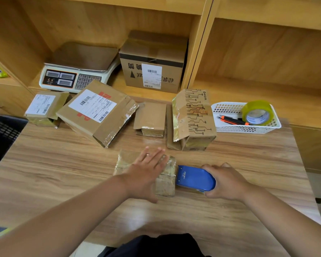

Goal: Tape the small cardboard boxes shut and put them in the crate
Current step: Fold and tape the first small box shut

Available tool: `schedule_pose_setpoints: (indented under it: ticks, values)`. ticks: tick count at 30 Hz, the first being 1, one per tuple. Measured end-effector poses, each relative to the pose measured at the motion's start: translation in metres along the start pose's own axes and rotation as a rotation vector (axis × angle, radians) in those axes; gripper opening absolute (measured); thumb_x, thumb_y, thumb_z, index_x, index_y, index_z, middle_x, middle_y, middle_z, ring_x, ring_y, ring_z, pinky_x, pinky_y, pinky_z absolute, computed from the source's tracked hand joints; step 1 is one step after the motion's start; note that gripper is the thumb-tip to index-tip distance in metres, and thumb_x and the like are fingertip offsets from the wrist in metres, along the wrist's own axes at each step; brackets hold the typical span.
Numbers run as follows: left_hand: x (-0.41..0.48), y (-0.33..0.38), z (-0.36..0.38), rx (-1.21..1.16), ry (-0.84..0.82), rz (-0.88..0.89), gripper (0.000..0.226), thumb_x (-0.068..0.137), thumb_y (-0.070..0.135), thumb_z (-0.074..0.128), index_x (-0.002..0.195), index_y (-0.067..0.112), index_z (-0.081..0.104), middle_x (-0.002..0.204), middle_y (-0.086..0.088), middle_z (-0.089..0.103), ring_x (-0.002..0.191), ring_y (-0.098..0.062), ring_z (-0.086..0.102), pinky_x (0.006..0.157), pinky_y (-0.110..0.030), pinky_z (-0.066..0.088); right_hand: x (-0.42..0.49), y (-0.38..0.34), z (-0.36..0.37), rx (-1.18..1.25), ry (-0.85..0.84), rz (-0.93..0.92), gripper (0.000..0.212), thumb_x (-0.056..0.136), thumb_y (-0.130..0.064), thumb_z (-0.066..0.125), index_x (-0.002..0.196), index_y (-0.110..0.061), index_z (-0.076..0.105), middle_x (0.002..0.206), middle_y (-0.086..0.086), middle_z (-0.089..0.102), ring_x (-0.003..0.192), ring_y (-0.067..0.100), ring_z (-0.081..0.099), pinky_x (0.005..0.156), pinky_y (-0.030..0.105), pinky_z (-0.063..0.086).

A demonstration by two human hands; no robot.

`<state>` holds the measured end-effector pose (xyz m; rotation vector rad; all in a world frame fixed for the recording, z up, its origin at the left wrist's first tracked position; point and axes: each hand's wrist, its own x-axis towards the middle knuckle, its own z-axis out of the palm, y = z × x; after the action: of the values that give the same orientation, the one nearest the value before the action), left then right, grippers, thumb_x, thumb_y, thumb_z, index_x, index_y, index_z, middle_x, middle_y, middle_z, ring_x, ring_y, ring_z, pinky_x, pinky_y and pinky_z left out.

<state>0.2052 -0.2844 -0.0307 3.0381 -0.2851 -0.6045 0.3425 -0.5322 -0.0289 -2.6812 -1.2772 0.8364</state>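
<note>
Pressing the small box [165, 182] flat with my left grip [146, 169], I am keeping its fingers straight and spread across the top, palm down, clasping nothing and only bearing on the cardboard. The box is sitting near the middle of the surface [230, 219], and the faces I can see are looking glossy with tape. My right grip [228, 182] is curling fingers and thumb round the blue tape dispenser [195, 178], which is lying at the box's 3 o'clock end. Its nose is either touching that end or sitting just beside it; I cannot tell which.

I am judging that a strip is being laid or cut at that end. Doing it well is calling for steady weight from the left, so the box is not sliding toward 9 o'clock. The dispenser should be staying low and square to the seam.

My left forearm is reaching in from 7 o'clock, my right from 5 o'clock, both wrists low. The black crate [0, 134] is waiting at the 9 o'clock edge, well apart from the box.
</note>
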Motion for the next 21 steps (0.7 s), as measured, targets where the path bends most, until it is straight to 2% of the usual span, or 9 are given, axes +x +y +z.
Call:
schedule_pose_setpoints:
  ticks: [6, 9, 11, 16, 18, 20, 21]
  values:
    - [0.028, 0.036, -0.012, 0.013, -0.039, -0.017, 0.131, 0.066, 0.070, 0.064, 0.148, 0.009, -0.019, 0.157, -0.017, -0.008, 0.145, -0.031, -0.012, 0.116, -0.053, -0.011, -0.002, -0.002, 0.003, 0.010, 0.003, 0.019, 0.049, 0.066, -0.053, 0.064, 0.109, -0.037, 0.045, 0.095, -0.018, 0.059, 0.078, 0.008, 0.051, 0.087, 0.024, 0.029]
    - [0.026, 0.036, -0.018, 0.018, 0.006, 0.004, 0.125, 0.067, 0.065, 0.065, 0.150, 0.011, -0.012, 0.150, -0.017, 0.016, 0.139, -0.035, 0.012, 0.118, -0.048, 0.002, -0.010, -0.001, 0.000, 0.038, 0.006, 0.047, 0.050, 0.066, -0.050, 0.067, 0.109, -0.039, 0.045, 0.095, -0.019, 0.058, 0.080, 0.012, 0.050, 0.088, 0.023, 0.031]
    - [0.021, 0.031, -0.023, -0.008, 0.063, 0.024, 0.124, 0.066, 0.065, 0.065, 0.150, 0.013, -0.009, 0.143, -0.015, 0.024, 0.133, -0.033, 0.020, 0.116, -0.043, 0.008, -0.018, -0.003, -0.007, 0.067, 0.020, 0.059, 0.048, 0.065, -0.049, 0.068, 0.106, -0.043, 0.044, 0.094, -0.020, 0.057, 0.081, 0.013, 0.048, 0.085, 0.020, 0.030]
    - [-0.008, 0.010, -0.042, -0.167, 0.213, -0.001, 0.127, 0.063, 0.065, 0.069, 0.150, 0.015, -0.009, 0.149, -0.006, 0.018, 0.139, -0.023, 0.014, 0.116, -0.030, 0.006, -0.040, -0.026, -0.047, 0.124, 0.117, 0.064, 0.050, 0.062, -0.045, 0.069, 0.108, -0.044, 0.048, 0.086, -0.025, 0.055, 0.087, 0.006, 0.044, 0.078, 0.012, 0.032]
    - [-0.022, -0.003, -0.046, -0.302, 0.232, -0.016, 0.129, 0.059, 0.063, 0.073, 0.150, 0.022, -0.009, 0.152, -0.001, 0.016, 0.141, -0.020, 0.014, 0.116, -0.029, 0.013, -0.047, -0.041, -0.068, 0.101, 0.166, 0.030, 0.047, 0.063, -0.042, 0.070, 0.105, -0.042, 0.050, 0.085, -0.024, 0.056, 0.092, 0.000, 0.045, 0.075, 0.005, 0.027]
    - [-0.037, -0.014, -0.046, -0.444, 0.233, -0.029, 0.130, 0.056, 0.059, 0.078, 0.148, 0.028, -0.010, 0.152, 0.003, 0.016, 0.141, -0.016, 0.017, 0.115, -0.030, 0.024, -0.052, -0.057, -0.088, 0.070, 0.191, -0.014, 0.048, 0.062, -0.045, 0.071, 0.106, -0.043, 0.050, 0.089, -0.023, 0.057, 0.094, -0.005, 0.045, 0.077, 0.002, 0.025]
    - [-0.043, -0.019, -0.046, -0.499, 0.237, -0.036, 0.130, 0.056, 0.056, 0.080, 0.148, 0.029, -0.009, 0.152, 0.004, 0.016, 0.141, -0.013, 0.018, 0.113, -0.025, 0.024, -0.052, -0.065, -0.095, 0.050, 0.190, -0.031, 0.050, 0.061, -0.048, 0.071, 0.106, -0.044, 0.048, 0.090, -0.025, 0.056, 0.094, -0.004, 0.045, 0.079, 0.002, 0.024]
